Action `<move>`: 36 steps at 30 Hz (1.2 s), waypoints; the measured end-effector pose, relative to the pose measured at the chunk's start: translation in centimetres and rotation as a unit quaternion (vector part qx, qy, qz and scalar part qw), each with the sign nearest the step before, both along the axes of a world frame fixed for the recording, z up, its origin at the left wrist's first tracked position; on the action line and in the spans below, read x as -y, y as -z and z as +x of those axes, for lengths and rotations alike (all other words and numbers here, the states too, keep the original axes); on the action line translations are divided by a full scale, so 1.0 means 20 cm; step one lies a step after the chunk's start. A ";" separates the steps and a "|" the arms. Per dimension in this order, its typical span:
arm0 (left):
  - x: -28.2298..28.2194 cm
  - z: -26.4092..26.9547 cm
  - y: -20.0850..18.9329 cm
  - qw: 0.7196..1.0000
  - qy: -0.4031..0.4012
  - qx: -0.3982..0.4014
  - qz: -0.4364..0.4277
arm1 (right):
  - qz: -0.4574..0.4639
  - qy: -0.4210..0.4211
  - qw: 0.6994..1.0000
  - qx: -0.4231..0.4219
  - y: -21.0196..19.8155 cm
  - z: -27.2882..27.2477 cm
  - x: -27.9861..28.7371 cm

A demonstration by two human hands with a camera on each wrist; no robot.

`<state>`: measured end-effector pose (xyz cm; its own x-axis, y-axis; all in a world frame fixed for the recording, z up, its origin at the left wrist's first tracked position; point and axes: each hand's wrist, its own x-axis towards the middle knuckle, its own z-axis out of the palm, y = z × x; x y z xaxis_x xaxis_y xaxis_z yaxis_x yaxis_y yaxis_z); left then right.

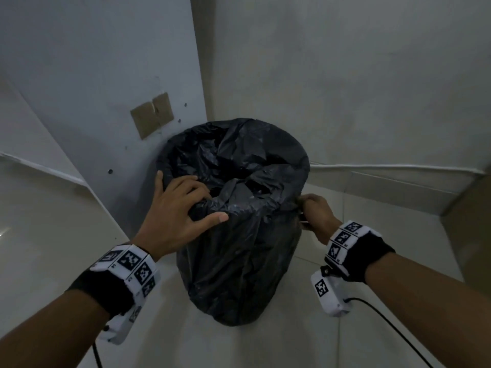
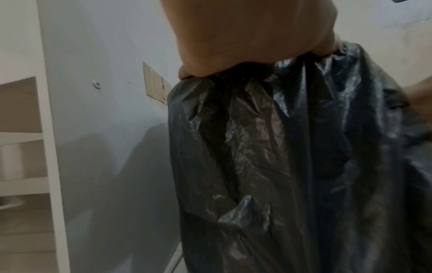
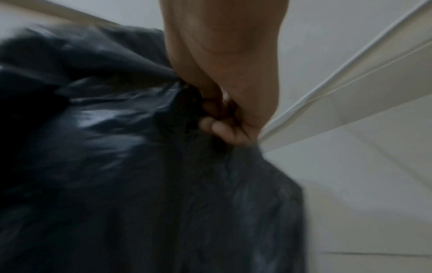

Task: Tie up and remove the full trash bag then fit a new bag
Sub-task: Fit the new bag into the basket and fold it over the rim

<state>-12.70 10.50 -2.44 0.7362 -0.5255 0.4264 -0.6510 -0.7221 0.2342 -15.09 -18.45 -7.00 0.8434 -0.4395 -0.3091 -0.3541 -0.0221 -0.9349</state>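
Your left hand (image 1: 176, 213) sits on the near-left part of the rim of the black trash bag (image 1: 239, 251), fingers curled over the edge into the bag's mouth and thumb lying across the outside, so the gathered plastic is caught between them; the left wrist view shows the film bunched right under your palm and hanging down from it. Your right hand (image 1: 316, 215) is on the opposite, right side of the rim, its fingers (image 3: 211, 126) curled tight around a fold of the bag at the edge. Between your two grips the bag's mouth is open, with crumpled black plastic sagging inward. Below both hands the bag drapes down the outside of its bin, hiding it completely. The bin stands on the pale tiled floor (image 1: 385, 274), beyond your hands in the corner where two light walls meet, just beside a taped brown patch (image 1: 152, 115) on the left wall.
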 end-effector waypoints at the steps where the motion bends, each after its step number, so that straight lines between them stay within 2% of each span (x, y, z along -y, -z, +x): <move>1: -0.01 0.00 -0.01 1.000 0.005 -0.005 0.000 | 0.007 -0.002 1.000 -0.015 -0.01 -0.02 0.02; 3: -0.02 0.01 -0.02 1.000 0.016 -0.011 -0.014 | -0.005 0.014 1.000 -0.012 -0.04 -0.03 0.07; 5: -0.04 0.02 -0.04 0.998 0.028 -0.020 -0.048 | -0.075 0.056 0.995 0.040 -0.10 0.02 0.12; 8: -0.05 0.09 -0.11 0.995 0.034 -0.036 -0.084 | -0.211 0.121 0.953 0.179 -0.24 0.09 0.15; 10: -0.04 0.16 -0.17 0.996 0.031 -0.058 -0.066 | -0.291 0.084 0.918 0.258 -0.35 0.13 0.11; 13: -0.03 0.23 -0.20 0.993 0.036 -0.113 0.012 | -0.426 -0.081 0.852 0.292 -0.47 0.19 0.02; 15: -0.03 0.24 -0.20 0.985 0.032 -0.150 0.081 | -0.497 -0.257 0.788 0.258 -0.50 0.23 -0.03; 17: -0.02 0.24 -0.19 0.973 0.023 -0.166 0.161 | -0.547 -0.418 0.702 0.183 -0.48 0.28 -0.07; 19: -0.01 0.25 -0.21 0.962 0.015 -0.180 0.206 | -0.578 -0.512 0.628 0.100 -0.47 0.31 -0.09; 20: 0.00 0.25 -0.22 0.957 0.012 -0.191 0.219 | -0.577 -0.544 0.606 0.063 -0.47 0.32 -0.09; 25: 0.06 0.23 -0.32 0.921 0.010 -0.258 0.292 | -0.545 -0.634 0.549 -0.017 -0.52 0.35 -0.13; 27: 0.08 0.24 -0.32 0.908 0.015 -0.262 0.326 | -0.527 -0.660 0.525 -0.102 -0.52 0.38 -0.12; 29: 0.09 0.24 -0.31 0.894 0.011 -0.274 0.354 | -0.505 -0.661 0.506 -0.229 -0.51 0.39 -0.11; 31: 0.11 0.26 -0.31 0.883 0.009 -0.287 0.372 | -0.496 -0.656 0.490 -0.289 -0.54 0.42 -0.12; 33: 0.13 0.28 -0.34 0.869 0.016 -0.313 0.383 | -0.522 -0.666 0.478 -0.236 -0.60 0.43 -0.14; 36: 0.14 0.34 -0.40 0.872 0.031 -0.314 0.373 | -0.615 -0.651 0.446 0.008 -0.68 0.52 -0.15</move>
